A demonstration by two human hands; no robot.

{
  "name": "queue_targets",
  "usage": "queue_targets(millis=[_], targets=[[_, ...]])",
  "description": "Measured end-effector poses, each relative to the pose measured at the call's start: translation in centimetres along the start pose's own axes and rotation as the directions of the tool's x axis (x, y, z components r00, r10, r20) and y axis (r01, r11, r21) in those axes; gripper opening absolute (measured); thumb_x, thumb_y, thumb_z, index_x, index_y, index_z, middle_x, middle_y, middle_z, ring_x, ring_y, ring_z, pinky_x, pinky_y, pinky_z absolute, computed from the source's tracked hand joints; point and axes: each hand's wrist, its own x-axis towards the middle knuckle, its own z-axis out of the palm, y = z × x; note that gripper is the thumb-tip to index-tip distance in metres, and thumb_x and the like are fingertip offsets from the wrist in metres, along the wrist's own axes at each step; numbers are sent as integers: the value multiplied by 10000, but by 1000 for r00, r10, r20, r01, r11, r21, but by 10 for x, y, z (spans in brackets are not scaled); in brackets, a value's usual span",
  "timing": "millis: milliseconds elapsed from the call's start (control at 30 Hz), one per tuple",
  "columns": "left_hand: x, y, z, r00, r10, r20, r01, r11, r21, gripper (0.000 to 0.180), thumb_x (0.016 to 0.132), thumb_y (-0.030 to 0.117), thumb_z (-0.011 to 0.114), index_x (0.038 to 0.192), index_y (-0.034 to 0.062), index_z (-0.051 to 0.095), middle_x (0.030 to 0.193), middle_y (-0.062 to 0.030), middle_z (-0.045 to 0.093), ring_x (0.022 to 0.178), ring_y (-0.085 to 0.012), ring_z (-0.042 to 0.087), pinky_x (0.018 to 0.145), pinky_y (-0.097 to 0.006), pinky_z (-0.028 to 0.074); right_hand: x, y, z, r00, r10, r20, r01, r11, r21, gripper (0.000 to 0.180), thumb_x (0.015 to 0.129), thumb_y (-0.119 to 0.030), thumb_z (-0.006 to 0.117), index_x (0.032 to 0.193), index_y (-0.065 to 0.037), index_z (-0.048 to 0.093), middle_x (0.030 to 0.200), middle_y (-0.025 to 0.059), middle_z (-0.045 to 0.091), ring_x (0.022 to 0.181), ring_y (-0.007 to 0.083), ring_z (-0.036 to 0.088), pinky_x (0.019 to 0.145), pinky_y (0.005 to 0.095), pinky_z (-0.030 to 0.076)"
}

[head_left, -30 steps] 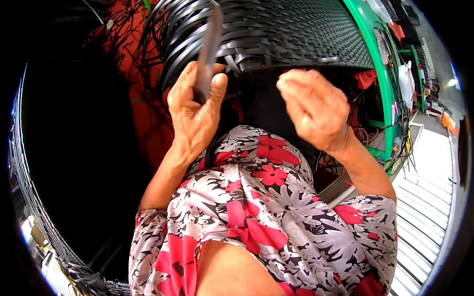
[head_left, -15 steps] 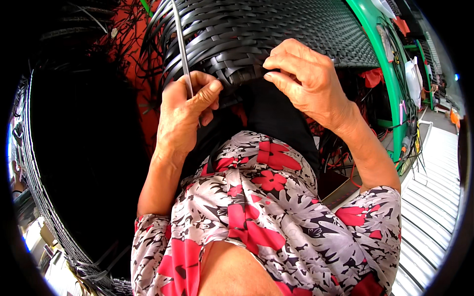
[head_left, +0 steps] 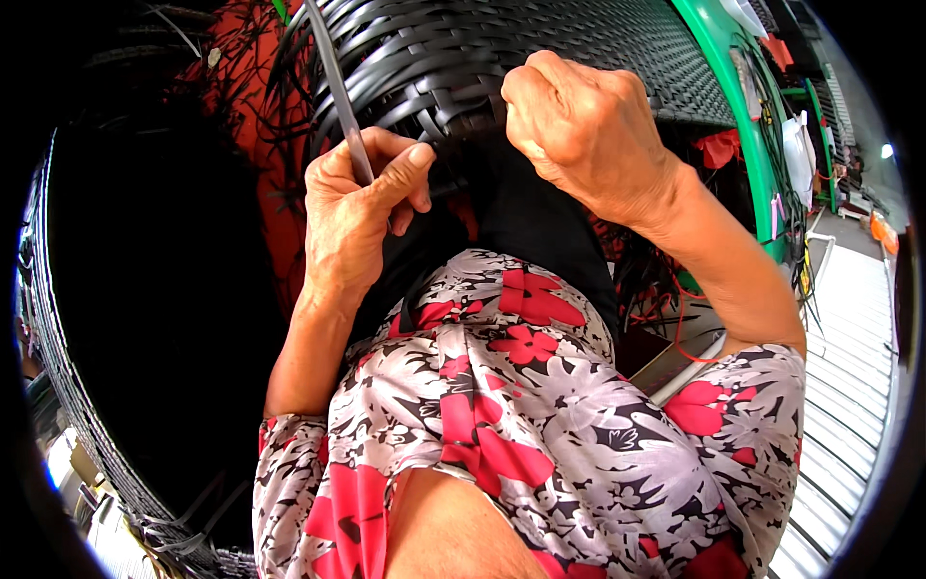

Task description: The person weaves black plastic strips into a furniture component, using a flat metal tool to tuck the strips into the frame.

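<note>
A black woven wicker panel, made of flat plastic strips, lies in front of me; its near edge bends down toward my lap. My left hand is closed, pinching a long flat grey-black plastic strip between thumb and fingers. The strip rises from the grip toward the far left, across the loosely woven side of the panel. Over the panel's near edge, my right hand is curled into a fist, its back toward me. Its fingertips are hidden, so what it grips, if anything, cannot be made out.
A green frame borders the panel on the right, with dark strands hanging off it. Loose black strips lie on a red surface at the left. A large dark woven piece stands by my left side. White slats lie at the right.
My right hand has risen slightly and turned, its fingers now curled tighter and hidden. The left hand has shifted a little left and up, the strip tilting further left with it.
</note>
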Motion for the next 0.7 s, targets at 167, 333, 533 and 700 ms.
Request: queue_targets(millis=[167,333,533,700], targets=[[10,-14,-8,950,298,-88,-256,911,324,89,805,60,709,759,10,652,563,7,546,483,-49,458,446,-191,326,-14,0,15,977,-45,-209,65,994,91,112,657,-76,598,696,-61,494,704,53,476,627,180,550,515,298,469],[8,-17,-40,948,313,52,-305,858,414,86,779,32,725,736,17,652,567,32,539,500,-34,447,468,-195,341,-61,-27,5,996,59,61,-76,939,335,103,662,-52,643,695,-59,545,719,55,512,649,214,547,544,321,452],[-6,-2,-46,984,168,61,-178,903,390,91,785,34,708,734,9,638,560,39,524,484,-30,422,451,-199,312,-75,-29,10,863,489,124,-476,709,520,146,780,-111,705,794,-11,599,709,61,577,597,198,585,546,274,478],[-20,8,-83,994,65,85,-98,877,470,82,768,32,676,703,4,634,550,16,527,463,-34,418,430,-199,296,-81,-28,18,442,626,642,-562,-365,742,281,896,-207,620,1038,33,587,888,81,643,677,120,605,574,253,497]])
